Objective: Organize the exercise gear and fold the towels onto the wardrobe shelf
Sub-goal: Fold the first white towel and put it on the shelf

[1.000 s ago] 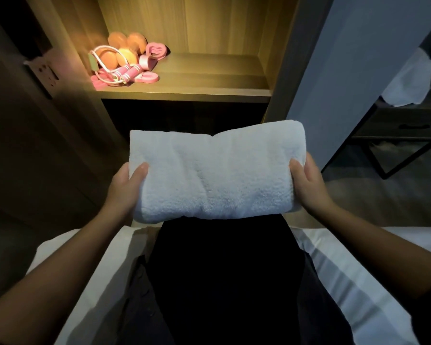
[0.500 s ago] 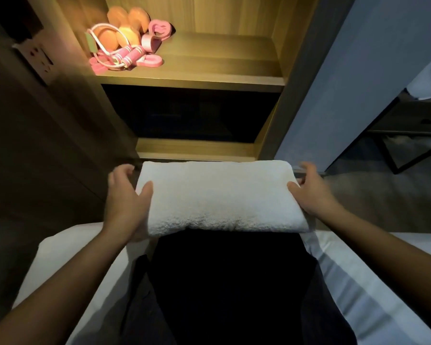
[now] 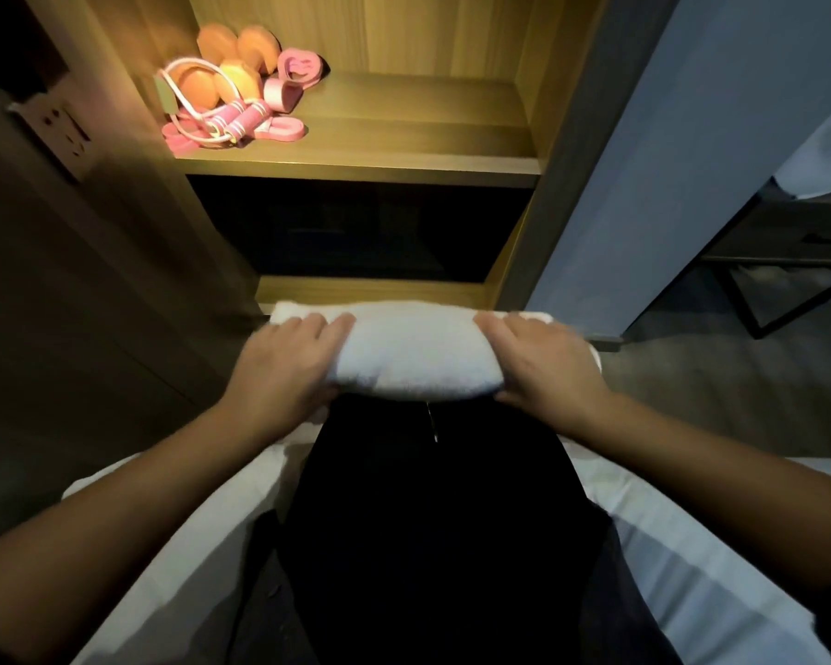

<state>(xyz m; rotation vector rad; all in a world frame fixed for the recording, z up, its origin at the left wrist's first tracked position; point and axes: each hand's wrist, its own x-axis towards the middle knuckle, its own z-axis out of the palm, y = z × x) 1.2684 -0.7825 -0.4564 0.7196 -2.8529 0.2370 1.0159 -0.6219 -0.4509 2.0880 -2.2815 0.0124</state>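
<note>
A folded white towel (image 3: 413, 352) lies across my lap in front of the wardrobe. My left hand (image 3: 284, 362) grips its left end with the fingers over the top. My right hand (image 3: 543, 362) grips its right end the same way. On the lit wooden shelf (image 3: 404, 136) above, at its left side, sit orange dumbbells (image 3: 231, 64), a pink-handled skipping rope (image 3: 221, 122) and pink hand grippers (image 3: 293, 79).
A dark compartment (image 3: 356, 228) lies under the lit shelf, with a lower wooden ledge (image 3: 370, 288) just beyond the towel. A wall socket (image 3: 58, 132) is on the left panel. A black metal-framed table (image 3: 797, 261) stands at right. White bedding (image 3: 682, 559) lies beside my legs.
The towel has come down from chest height onto my lap and been folded narrower. Both hands have shifted from its ends onto its top.
</note>
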